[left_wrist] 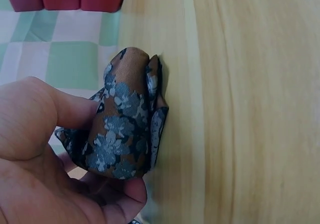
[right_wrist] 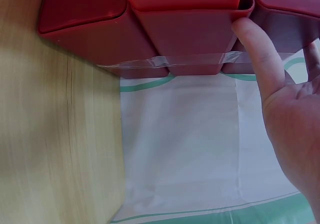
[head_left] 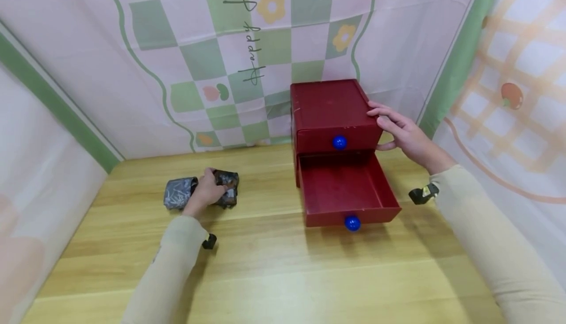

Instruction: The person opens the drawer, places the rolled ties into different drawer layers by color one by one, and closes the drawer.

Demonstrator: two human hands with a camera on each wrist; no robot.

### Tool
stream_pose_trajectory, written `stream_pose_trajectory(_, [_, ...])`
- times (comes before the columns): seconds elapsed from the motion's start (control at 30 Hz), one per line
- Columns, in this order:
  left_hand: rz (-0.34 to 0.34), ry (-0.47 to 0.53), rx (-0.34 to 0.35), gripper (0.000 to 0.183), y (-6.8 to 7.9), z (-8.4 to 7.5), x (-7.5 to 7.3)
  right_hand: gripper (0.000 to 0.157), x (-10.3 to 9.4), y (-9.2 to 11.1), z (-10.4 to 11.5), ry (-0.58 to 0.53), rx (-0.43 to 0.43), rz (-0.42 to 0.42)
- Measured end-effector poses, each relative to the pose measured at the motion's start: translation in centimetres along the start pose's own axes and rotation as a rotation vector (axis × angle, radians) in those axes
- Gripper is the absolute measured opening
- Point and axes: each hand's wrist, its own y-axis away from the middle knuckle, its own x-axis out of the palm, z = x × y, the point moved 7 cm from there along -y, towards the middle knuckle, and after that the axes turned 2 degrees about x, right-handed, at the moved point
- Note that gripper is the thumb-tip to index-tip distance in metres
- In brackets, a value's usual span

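Observation:
My left hand [head_left: 207, 192] grips a rolled floral cloth [left_wrist: 120, 119] in brown, grey and black, with the thumb on one side and curled fingers on the other. Close beside it on the table lies a second rolled cloth [head_left: 178, 194], grey with pale lines. At the right, a red drawer cabinet [head_left: 329, 103] has one drawer [head_left: 342, 181] pulled out below its closed top drawer; the bare inside shows. My right hand [head_left: 404, 134] rests against the cabinet's right side, fingers extended at the top edge. In the right wrist view its thumb [right_wrist: 260, 54] touches the cabinet near the drawer opening.
The wooden table [head_left: 247, 265] runs up to a printed checkered curtain [head_left: 247, 44] behind the cabinet. Another curtain [head_left: 508, 93] hangs at the right. Blue round knobs [head_left: 352, 223] stick out from the drawers, and clear tape [right_wrist: 160, 61] crosses the cabinet's side.

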Motion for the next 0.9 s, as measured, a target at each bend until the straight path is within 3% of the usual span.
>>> stream_pose_trajectory(0.37, [0.044,-0.044,-0.030,0.078,0.14,0.04,0.24,0.036,0.06,0.07,-0.02,-0.005,0.005,0.004])
stream_pose_trajectory(0.57, [0.056,-0.020,-0.021,0.080,0.39,-0.22,0.27,0.037,-0.06,0.26,-0.09,0.014,0.012,0.001])
stream_pose_trajectory(0.9, [0.016,0.024,-0.029,0.078,0.54,0.18,-0.20,0.037,0.12,0.05,0.01,0.002,0.006,-0.002])
